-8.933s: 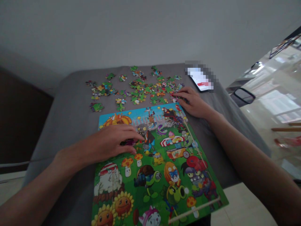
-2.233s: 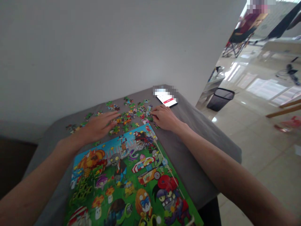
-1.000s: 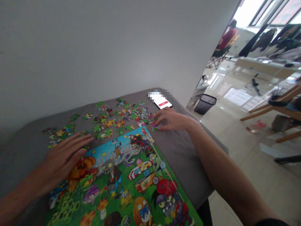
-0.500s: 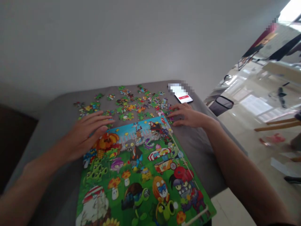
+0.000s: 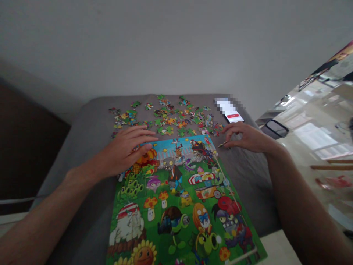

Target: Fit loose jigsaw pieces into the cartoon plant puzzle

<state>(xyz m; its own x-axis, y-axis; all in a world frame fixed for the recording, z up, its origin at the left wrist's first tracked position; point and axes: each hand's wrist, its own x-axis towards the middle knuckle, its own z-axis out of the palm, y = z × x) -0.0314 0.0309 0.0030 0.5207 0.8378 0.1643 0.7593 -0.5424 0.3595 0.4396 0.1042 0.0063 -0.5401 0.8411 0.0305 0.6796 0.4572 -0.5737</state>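
Note:
A colourful cartoon puzzle board (image 5: 179,206) lies on a grey-covered table (image 5: 88,121). Loose puzzle pieces (image 5: 168,117) are scattered beyond its far edge. My left hand (image 5: 127,151) rests flat on the board's top-left corner, fingers stretched toward the pieces. My right hand (image 5: 248,137) sits on the cloth just right of the board's top-right corner, its thumb and forefinger pinching a small puzzle piece (image 5: 224,144).
A phone (image 5: 233,116) with a lit screen lies at the table's far right corner. A grey wall stands behind the table. To the right is a glossy tiled floor with a dark bin (image 5: 277,129) and wooden chair legs (image 5: 331,165).
The view swung back left and down. My left hand slid right along the board's top edge. My right hand drew back from the pile, now pinching a small piece.

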